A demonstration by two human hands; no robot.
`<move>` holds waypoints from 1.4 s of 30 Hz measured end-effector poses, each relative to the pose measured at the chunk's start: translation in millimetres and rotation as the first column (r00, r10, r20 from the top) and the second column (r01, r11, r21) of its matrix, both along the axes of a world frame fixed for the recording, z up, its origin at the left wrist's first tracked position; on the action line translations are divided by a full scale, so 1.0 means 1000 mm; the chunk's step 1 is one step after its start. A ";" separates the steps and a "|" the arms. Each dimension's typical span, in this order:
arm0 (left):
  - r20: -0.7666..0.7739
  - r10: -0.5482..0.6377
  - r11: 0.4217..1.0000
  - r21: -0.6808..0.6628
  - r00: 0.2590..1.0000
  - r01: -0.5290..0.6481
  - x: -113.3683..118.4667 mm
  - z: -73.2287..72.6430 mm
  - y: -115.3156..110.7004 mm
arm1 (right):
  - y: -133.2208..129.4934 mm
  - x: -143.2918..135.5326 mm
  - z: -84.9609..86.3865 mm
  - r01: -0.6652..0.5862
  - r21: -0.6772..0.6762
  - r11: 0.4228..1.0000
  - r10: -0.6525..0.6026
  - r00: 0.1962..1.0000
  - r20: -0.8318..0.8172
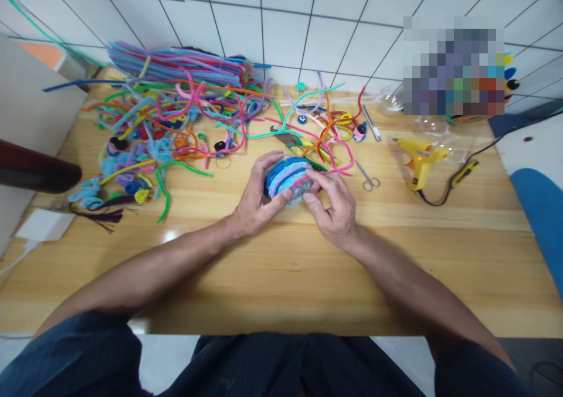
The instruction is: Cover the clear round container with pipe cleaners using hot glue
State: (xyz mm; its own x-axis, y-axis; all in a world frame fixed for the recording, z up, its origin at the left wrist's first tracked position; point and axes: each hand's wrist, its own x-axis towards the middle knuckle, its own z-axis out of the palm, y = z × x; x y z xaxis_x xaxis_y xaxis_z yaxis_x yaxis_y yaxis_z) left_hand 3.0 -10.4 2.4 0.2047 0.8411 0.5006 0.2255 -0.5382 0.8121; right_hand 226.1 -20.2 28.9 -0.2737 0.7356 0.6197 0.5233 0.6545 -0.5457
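Note:
Between my two hands is a ball wrapped in pipe cleaners (284, 175), striped dark blue, light blue and lilac with a pink line. Part of its right side looks clear and uncovered. My left hand (261, 200) is closed round the ball's left side, thumb across the front. With thumb and fingers my right hand (333, 205) grips the right side, at the end of the pink strip. Just behind the ball lie green-and-yellow pliers (288, 139), partly covered by loose pipe cleaners.
A yellow hot glue gun (420, 159) with its cord, small scissors (368, 180) and a craft knife (372, 124) lie to the right. Clear plastic balls (431, 125) stand behind. Loose pipe cleaners (176, 115) and a bundle (185, 68) fill the back left. A dark cylinder (39, 168) juts in left.

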 end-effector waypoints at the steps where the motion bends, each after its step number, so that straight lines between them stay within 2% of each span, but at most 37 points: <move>1: 0.004 0.000 1.000 -0.007 1.000 0.000 0.000 0.000 0.000 | 0.000 0.000 0.000 -0.003 0.011 1.000 0.002 1.000 0.003; 4: 0.023 0.001 1.000 -0.024 1.000 -0.001 0.000 0.000 0.000 | 0.000 0.000 -0.001 -0.017 0.028 0.999 0.017 1.000 -0.004; 10: 0.054 0.006 0.999 -0.053 0.999 -0.003 -0.001 -0.002 0.002 | 0.000 0.001 -0.004 -0.043 -0.021 0.999 0.043 0.999 0.009; 14: 0.074 0.007 0.996 -0.089 0.997 0.000 -0.001 0.000 0.002 | -0.001 0.000 -0.003 -0.055 0.047 0.997 0.053 0.998 0.029; 25: 0.066 -0.022 0.999 -0.038 0.998 0.024 -0.001 0.003 0.003 | 0.002 -0.001 -0.006 -0.099 0.270 0.958 0.074 0.992 0.101; 35: 0.149 -0.044 0.994 -0.094 0.988 0.059 -0.004 0.002 0.003 | 0.000 -0.002 -0.005 -0.105 0.254 0.961 0.073 0.989 0.130; 42: 0.120 0.015 0.994 -0.106 0.993 -0.003 -0.002 0.002 0.004 | -0.001 -0.003 -0.005 -0.115 0.260 0.959 0.071 0.983 0.170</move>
State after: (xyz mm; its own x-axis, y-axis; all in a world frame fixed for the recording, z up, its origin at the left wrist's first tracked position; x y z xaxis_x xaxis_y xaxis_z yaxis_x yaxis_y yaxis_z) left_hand 0.6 -6.7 4.7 0.1403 0.8919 0.4298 0.1267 -0.4467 0.8856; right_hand 223.4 -21.2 23.4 -0.4426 0.5157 0.7336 0.5180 0.8148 -0.2602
